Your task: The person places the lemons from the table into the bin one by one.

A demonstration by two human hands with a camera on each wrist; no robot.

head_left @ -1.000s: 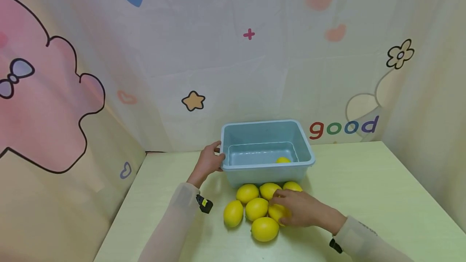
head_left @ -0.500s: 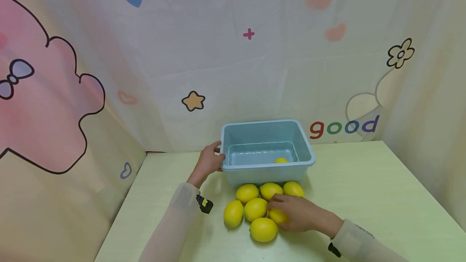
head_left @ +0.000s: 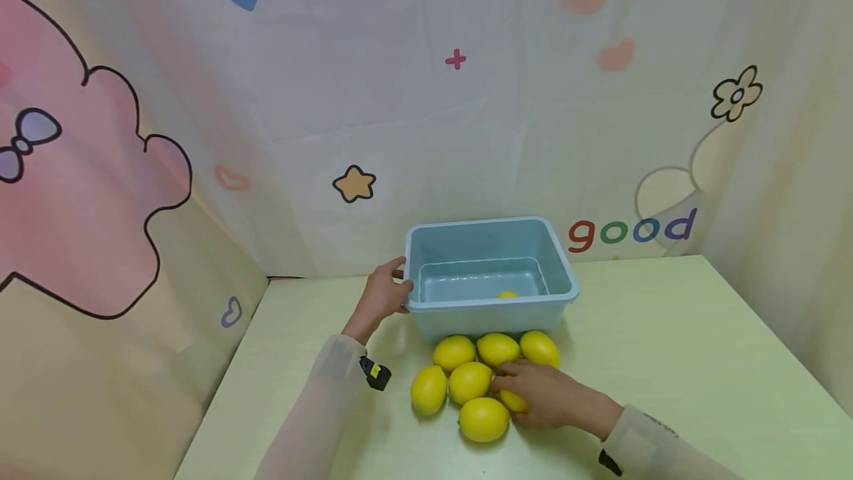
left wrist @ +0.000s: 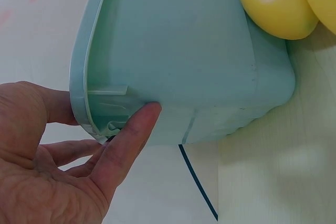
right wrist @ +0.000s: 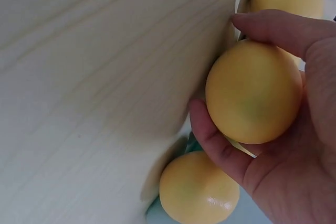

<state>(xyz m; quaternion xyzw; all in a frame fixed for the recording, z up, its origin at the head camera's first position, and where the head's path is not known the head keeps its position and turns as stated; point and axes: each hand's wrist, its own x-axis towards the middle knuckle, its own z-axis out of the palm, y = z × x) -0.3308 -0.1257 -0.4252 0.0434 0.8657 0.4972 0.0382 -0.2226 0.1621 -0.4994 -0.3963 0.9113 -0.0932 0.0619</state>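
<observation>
R grip (head_left: 545,392) holds lemon (right wrist: 254,93) – L grip (head_left: 383,292), bin (head_left: 489,319).

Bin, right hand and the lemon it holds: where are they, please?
Bin (head_left: 493,318): head view, front wall.
Right hand (head_left: 543,394): head view, back of the hand.
Lemon (right wrist: 253,92): right wrist view, middle of its visible side.

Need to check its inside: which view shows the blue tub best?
The head view: it shows the blue tub open from above, with part of a lemon inside. The left wrist view shows its outer wall and rim, held by the left hand; the right wrist view, only patches, probably its, by the lower lemon.
</observation>
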